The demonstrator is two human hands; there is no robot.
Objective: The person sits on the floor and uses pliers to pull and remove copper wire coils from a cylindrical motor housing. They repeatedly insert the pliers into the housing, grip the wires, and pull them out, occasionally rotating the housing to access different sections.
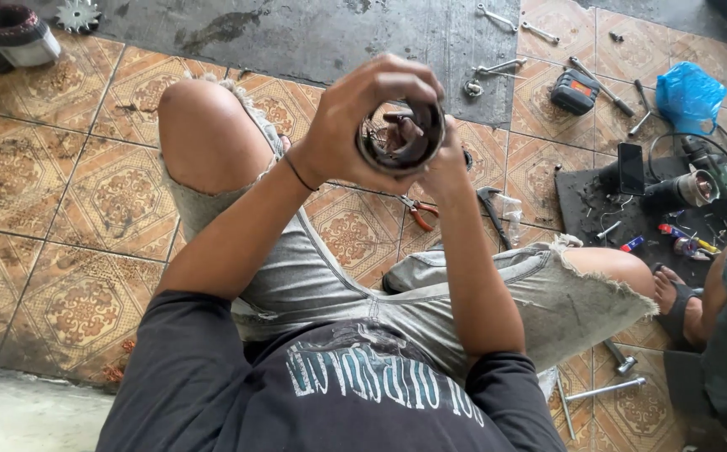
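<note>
Round metal tube [400,138], just one, sits up in the air above the person's lap. Its open end faces up at the camera, so its long way runs down and away from us. Inside it are dark wires and bits, too small and dim to tell apart.

Two hands hold it. Left hand [355,117] wraps around the tube's left side, fingers curled tight over the top rim. Right hand [445,159] is on the far side of the tube, mostly hidden behind it, so I cannot tell how its fingers sit, only that it presses on the tube.

Just below the grip, on the tiled floor [62,184], lies one pair of pliers [418,211] with red handles. Off to the right of the grip are one blue bag [688,96], one phone [630,167] and one power tool [698,186] on a dark mat. Several wrenches lie up past the grip. Another person's foot [673,297] is cut off at the right edge.
</note>
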